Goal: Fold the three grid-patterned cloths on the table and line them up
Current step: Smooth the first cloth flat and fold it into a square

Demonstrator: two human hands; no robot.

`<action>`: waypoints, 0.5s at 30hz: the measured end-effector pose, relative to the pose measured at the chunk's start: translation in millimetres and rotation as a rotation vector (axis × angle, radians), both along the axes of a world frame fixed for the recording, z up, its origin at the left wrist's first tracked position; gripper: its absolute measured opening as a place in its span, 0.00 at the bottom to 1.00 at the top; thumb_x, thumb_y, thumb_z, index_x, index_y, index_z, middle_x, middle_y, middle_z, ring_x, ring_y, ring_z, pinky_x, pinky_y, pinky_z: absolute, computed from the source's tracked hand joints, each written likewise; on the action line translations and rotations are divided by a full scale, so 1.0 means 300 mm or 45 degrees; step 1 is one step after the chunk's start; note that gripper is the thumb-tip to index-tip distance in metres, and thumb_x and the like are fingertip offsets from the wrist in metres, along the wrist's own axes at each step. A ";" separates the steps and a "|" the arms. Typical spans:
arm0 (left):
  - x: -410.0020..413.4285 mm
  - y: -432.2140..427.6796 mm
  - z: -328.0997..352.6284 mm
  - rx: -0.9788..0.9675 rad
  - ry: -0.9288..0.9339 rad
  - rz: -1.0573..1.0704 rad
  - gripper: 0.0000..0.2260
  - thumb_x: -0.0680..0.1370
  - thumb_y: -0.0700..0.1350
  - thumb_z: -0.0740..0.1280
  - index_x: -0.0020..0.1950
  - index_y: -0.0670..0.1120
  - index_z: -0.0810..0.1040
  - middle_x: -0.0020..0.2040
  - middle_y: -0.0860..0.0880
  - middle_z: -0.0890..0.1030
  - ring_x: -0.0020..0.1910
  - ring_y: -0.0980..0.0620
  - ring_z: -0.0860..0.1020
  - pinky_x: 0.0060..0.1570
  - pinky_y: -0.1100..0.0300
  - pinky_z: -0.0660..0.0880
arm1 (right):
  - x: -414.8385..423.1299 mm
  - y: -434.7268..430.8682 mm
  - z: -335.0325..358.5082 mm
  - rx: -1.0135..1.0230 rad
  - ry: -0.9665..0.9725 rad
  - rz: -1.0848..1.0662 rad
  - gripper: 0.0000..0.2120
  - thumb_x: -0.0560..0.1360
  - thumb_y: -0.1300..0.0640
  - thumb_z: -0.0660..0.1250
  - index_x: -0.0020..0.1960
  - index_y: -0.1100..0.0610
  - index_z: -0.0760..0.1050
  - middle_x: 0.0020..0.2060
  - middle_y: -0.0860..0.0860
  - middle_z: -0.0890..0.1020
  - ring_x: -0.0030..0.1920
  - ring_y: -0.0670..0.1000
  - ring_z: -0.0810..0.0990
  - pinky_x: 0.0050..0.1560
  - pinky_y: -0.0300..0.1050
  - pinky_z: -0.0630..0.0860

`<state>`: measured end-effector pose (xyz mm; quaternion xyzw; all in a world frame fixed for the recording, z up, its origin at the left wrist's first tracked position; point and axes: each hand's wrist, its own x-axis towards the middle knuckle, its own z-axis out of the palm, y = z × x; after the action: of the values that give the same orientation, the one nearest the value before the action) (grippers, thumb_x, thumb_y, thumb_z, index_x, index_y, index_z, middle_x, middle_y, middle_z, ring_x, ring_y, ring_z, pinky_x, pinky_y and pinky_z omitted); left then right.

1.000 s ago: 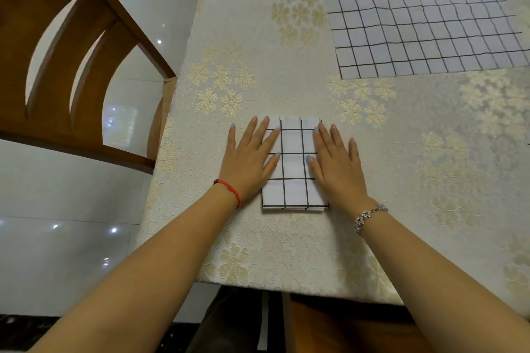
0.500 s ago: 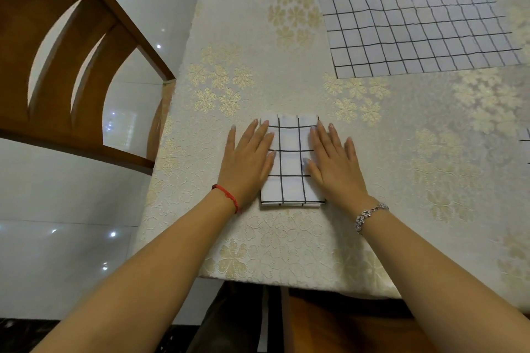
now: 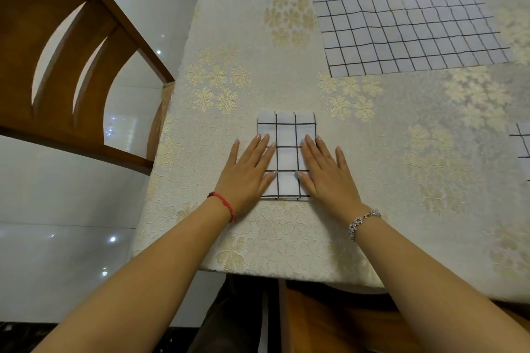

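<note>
On floral-covered counter (image 3: 401, 152), one folded grid cloth (image 3: 286, 135) near front edge, pressed under two hands, left hand (image 3: 246, 172) and right hand (image 3: 327, 175) flat with straight fingers, gripping nothing; one spread grid cloth (image 3: 401, 20) well beyond; third grid cloth (image 3: 522, 149) cut off at right; one wooden chair (image 3: 57, 66) at left.

— Where's the folded cloth (image 3: 286, 155)?
— Near the front edge of the worktop (image 3: 401, 169). It's a small white rectangle with black grid lines, lying flat.
— And the others?
— The spread cloth (image 3: 407, 17) lies open at the far side, slightly rippled. Only a corner of the third cloth (image 3: 522, 149) shows at the right border.
</note>
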<state>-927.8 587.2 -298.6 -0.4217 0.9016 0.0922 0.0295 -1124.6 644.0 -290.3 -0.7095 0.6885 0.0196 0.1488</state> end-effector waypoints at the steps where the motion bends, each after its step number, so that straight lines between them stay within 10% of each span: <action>1: -0.002 0.002 0.005 0.015 0.027 0.015 0.29 0.78 0.58 0.37 0.76 0.46 0.47 0.78 0.48 0.49 0.74 0.54 0.41 0.73 0.48 0.38 | 0.000 0.001 0.006 0.001 -0.026 -0.005 0.33 0.72 0.35 0.31 0.72 0.50 0.33 0.72 0.43 0.36 0.72 0.43 0.34 0.71 0.48 0.32; 8: -0.034 0.003 0.070 0.139 0.604 0.671 0.16 0.81 0.47 0.56 0.66 0.42 0.69 0.75 0.45 0.59 0.75 0.48 0.53 0.75 0.51 0.46 | -0.005 0.031 0.060 -0.155 -0.349 -0.246 0.27 0.81 0.50 0.52 0.76 0.55 0.48 0.75 0.50 0.56 0.75 0.50 0.52 0.73 0.48 0.48; 11: -0.054 -0.002 0.079 0.209 0.619 0.884 0.12 0.80 0.48 0.59 0.58 0.42 0.72 0.77 0.45 0.54 0.76 0.48 0.48 0.74 0.53 0.44 | 0.001 0.031 0.098 -0.344 -0.436 -0.436 0.22 0.79 0.57 0.59 0.72 0.60 0.62 0.60 0.56 0.76 0.62 0.56 0.71 0.60 0.47 0.67; 15: -0.086 -0.012 0.094 0.351 0.592 1.016 0.12 0.79 0.52 0.60 0.53 0.43 0.74 0.78 0.45 0.48 0.76 0.49 0.42 0.74 0.53 0.40 | 0.011 0.015 0.126 -0.218 -0.591 -0.808 0.18 0.79 0.55 0.59 0.68 0.58 0.67 0.52 0.55 0.79 0.55 0.54 0.75 0.51 0.47 0.72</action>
<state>-953.7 583.7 -270.5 -0.6951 0.6314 0.3068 -0.1551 -1121.3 648.6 -252.4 -0.4572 0.8206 -0.2455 0.2395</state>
